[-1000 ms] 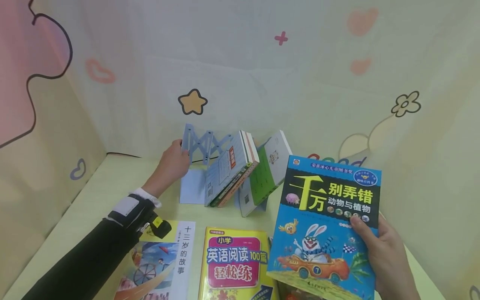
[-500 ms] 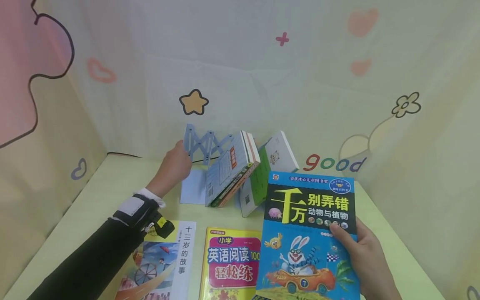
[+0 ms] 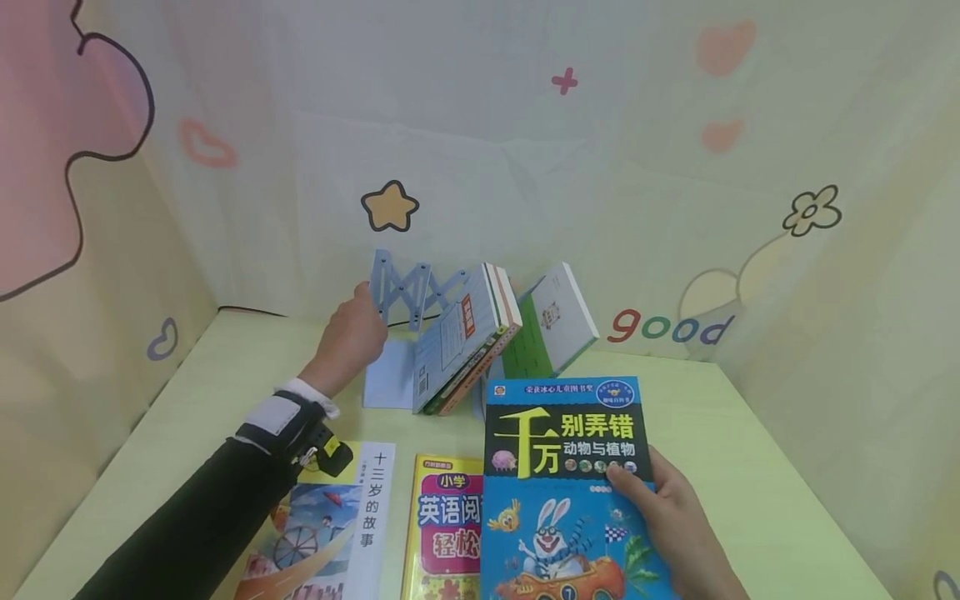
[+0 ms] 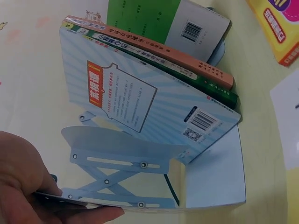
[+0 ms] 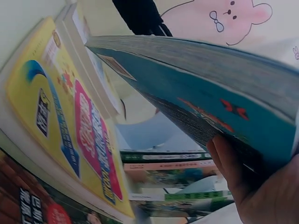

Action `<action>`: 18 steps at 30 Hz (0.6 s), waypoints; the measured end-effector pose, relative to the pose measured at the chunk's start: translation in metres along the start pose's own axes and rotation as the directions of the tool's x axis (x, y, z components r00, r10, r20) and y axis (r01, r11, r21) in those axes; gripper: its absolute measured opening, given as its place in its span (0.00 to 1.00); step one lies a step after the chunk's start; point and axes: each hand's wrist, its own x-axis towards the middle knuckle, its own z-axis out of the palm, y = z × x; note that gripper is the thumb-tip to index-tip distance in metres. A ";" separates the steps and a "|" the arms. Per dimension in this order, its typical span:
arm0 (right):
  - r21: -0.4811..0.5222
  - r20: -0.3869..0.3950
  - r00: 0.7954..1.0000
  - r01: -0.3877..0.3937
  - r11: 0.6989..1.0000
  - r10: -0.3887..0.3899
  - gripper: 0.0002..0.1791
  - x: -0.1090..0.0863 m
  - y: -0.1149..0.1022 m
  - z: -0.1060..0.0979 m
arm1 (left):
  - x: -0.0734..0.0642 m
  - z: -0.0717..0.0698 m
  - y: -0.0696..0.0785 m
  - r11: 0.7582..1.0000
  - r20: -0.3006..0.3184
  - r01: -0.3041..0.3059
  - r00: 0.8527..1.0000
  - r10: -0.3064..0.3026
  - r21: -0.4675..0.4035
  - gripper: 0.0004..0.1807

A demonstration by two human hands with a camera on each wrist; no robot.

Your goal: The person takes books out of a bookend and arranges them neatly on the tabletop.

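Note:
My left hand (image 3: 347,340) grips the left end plate of a blue-grey expandable bookend (image 3: 400,292) at the back of the table. In the left wrist view, the thumb and fingers (image 4: 96,215) pinch that plate's edge. Several books (image 3: 456,354) lean to the right inside the bookend, and a green-and-white book (image 3: 558,321) tilts beside them. My right hand (image 3: 678,525) holds a blue book (image 3: 555,517) by its right edge, thumb on the cover. This book hangs above the table's front and hides part of a yellow book (image 3: 447,521).
A book with a white spine strip (image 3: 367,525) lies flat at the front left, partly under my left sleeve. Behind the table hangs a pale printed curtain (image 3: 480,167). A dark-covered book (image 5: 28,196) shows beside the yellow one in the right wrist view.
My right hand has carried the blue book left and lower, so it covers more of the yellow book. The left hand keeps its grip on the bookend almost in place.

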 end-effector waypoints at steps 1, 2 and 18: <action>0.009 0.012 1.000 -0.006 1.000 0.006 0.36 0.000 0.002 0.003 | 0.000 0.000 -0.001 1.000 -0.004 -0.001 1.000 0.001 0.000 0.28; 0.015 0.027 1.000 -0.013 1.000 0.013 0.37 0.001 0.003 0.006 | -0.001 0.000 -0.001 1.000 -0.007 -0.002 1.000 0.002 0.002 0.27; 0.090 0.265 0.964 -0.053 0.995 0.027 0.40 0.018 0.036 0.037 | -0.002 0.002 0.000 1.000 -0.020 0.010 1.000 -0.010 0.010 0.29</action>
